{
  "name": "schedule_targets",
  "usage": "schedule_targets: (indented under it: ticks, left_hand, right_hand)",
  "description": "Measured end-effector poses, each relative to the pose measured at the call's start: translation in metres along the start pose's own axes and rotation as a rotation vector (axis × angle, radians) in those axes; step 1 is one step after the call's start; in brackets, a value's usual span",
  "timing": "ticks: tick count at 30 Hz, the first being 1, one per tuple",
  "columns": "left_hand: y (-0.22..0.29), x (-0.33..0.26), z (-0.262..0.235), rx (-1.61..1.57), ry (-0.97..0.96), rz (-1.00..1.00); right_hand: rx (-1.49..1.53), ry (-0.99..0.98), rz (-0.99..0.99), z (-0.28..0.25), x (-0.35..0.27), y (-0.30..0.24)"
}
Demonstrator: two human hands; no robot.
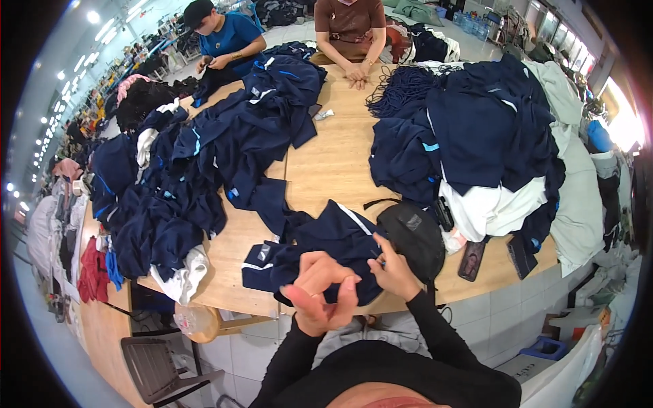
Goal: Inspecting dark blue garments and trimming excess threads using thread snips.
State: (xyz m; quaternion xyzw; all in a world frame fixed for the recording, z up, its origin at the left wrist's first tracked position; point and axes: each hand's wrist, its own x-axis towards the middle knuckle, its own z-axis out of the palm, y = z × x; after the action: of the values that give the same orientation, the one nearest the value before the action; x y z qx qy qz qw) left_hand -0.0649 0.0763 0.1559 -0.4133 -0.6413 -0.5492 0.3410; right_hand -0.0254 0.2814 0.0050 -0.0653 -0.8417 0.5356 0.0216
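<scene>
The left hand is raised over the near edge of the table, with its fingers bent; I cannot tell whether they pinch something thin, because the tips overlap. The right hand is a little beyond and to the right of it, with the fingers curled. A small dark spot shows between its thumb and finger, but I cannot make out whether this is a tool in the grasp or only dark cloth behind.

The dark blue garment lies on the table just beyond both hands. It has a white stripe, and its near part is partly hidden by the left hand. Beside the right hand, on its far right side, is a black bag or cap; its kind is not clear. Further right of this hand lies a phone.

To the left of the left hand there is a large heap of dark blue clothes, so tangled that single pieces are hard to separate. Far beyond the right hand stands another pile, with white cloth under it.

Across the table, well beyond the hands, one co-worker is cut off by the upper edge.
</scene>
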Motion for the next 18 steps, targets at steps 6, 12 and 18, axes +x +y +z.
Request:
schedule_targets:
  ticks: [6, 12, 18]
  left_hand:
    - [-0.059, -0.138, -0.035, 0.491, -0.033, -0.794]
    - [-0.064, -0.226, -0.08, 0.728, -0.092, -0.905]
    - [-0.067, -0.202, -0.099, 0.715, -0.091, -0.84]
  right_hand:
    - [-0.014, 0.023, -0.04, 0.032, -0.018, 0.022]
    - [-0.295, 0.121, -0.079, 0.067, -0.019, 0.029]
    - [-0.265, 0.1, -0.049, 0.026, 0.007, 0.019]
